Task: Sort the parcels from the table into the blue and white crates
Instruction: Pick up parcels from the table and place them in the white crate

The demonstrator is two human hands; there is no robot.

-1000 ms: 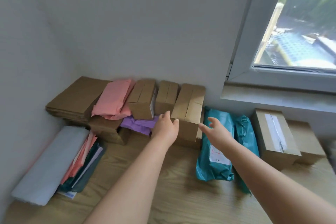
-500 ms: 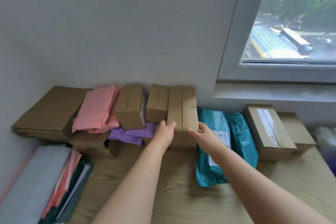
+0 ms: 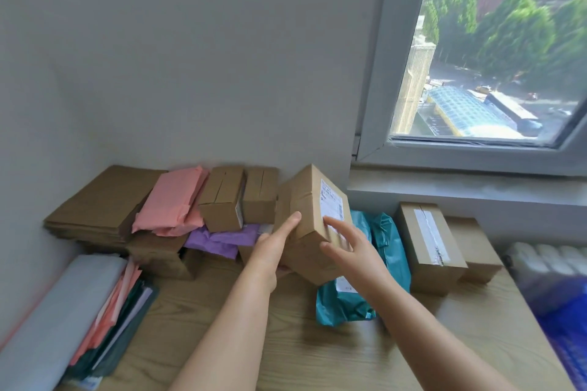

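Note:
A brown cardboard box (image 3: pixel 306 200) with a white label is lifted off the row of parcels and tilted, its label side turned right. My left hand (image 3: pixel 271 252) holds its lower left edge, index finger straight up the side and the other fingers tucked beneath. My right hand (image 3: pixel 354 249) presses spread, straight fingers on the label side. Other parcels lie on the wooden table (image 3: pixel 286 343): a pink bag (image 3: pixel 171 200), two small boxes (image 3: pixel 222 198), a purple bag (image 3: pixel 219 240), a teal bag (image 3: pixel 387 247) and a taped box (image 3: pixel 428 241). Something blue (image 3: pixel 565 327), blurred, shows at the right edge.
Flat cardboard sheets (image 3: pixel 101 197) are stacked at the back left. A grey roll and coloured mailers (image 3: pixel 63 314) lie along the left wall. A blurred white ribbed object (image 3: pixel 546 259) sits past the table's right end. The wall and window sill run close behind the parcels.
Both hands closed in on the rightmost box of the row, then lifted it and tilted it toward me. The camera has tipped upward, showing more of the window.

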